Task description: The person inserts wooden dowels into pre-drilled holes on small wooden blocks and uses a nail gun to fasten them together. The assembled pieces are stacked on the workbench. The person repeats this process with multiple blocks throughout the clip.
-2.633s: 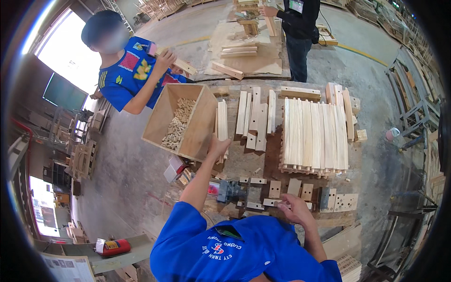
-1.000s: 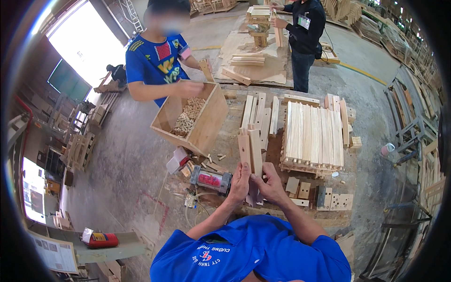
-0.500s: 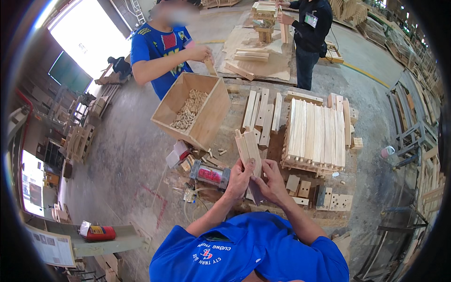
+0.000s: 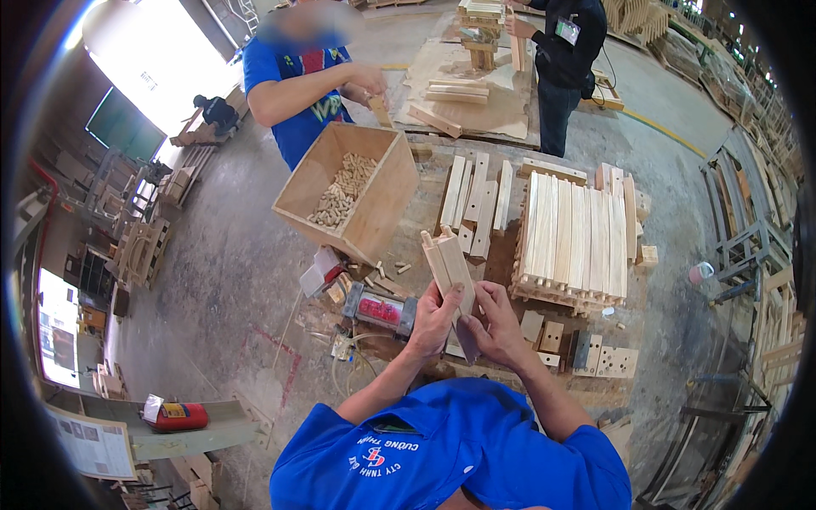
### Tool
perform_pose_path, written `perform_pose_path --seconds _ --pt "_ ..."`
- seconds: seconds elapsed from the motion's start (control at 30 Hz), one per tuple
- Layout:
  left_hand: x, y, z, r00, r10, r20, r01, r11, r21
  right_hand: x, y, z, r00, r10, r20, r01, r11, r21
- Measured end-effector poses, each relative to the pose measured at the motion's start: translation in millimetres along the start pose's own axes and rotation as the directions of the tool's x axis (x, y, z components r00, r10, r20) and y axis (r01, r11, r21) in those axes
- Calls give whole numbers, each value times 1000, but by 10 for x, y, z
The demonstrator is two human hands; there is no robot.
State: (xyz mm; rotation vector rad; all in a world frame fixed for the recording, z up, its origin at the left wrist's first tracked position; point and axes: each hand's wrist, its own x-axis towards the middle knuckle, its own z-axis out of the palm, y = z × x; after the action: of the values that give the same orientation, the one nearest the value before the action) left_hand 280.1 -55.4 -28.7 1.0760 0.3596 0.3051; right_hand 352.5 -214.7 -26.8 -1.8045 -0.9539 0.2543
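Note:
A small bundle of pale wooden slats (image 4: 447,265) with peg-like ends is gripped between my hands, tilted with its far end up and to the left. My left hand (image 4: 436,321) wraps round its left side, thumb lying across the wood. On the right side, lower down, my right hand (image 4: 496,327) pinches the slats with thumb and fingers. Just beyond the hands, several drilled wooden bars (image 4: 482,212) lie on the worktable. To their right rises a neat stack of slats (image 4: 571,238) with pegged ends.
An open wooden box (image 4: 382,200) of dowels stands at the far left of the table. Near my left forearm sit a clamp-like device with a red window (image 4: 378,310) and a hose. Drilled blocks (image 4: 605,361) lie at right. A co-worker in blue (image 4: 297,102) stands behind the box.
The slats and my hands have shifted only slightly, and my grip stays the same. Behind the box, the co-worker's hands have moved up a little and changed position over a wooden piece.

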Motion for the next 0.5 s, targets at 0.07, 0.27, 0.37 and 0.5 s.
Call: perform_pose_path --seconds 0.07,0.27,0.37,0.5 --pt "17 -28 21 1000 15 -6 -15 1000 15 10 -17 -24 1000 0 0 0 998 -58" --pt "12 -351 83 994 76 -84 -78 997 -24 -7 -300 80 994 -11 -109 -31 925 -378" --pt "4 -478 171 993 63 -102 -67 997 -33 -23 -220 160 981 -44 -189 -50 882 -468" --pt "-115 -488 193 994 5 -109 -7 1000 -13 -49 -171 117 983 -42 -179 -53 866 -497"
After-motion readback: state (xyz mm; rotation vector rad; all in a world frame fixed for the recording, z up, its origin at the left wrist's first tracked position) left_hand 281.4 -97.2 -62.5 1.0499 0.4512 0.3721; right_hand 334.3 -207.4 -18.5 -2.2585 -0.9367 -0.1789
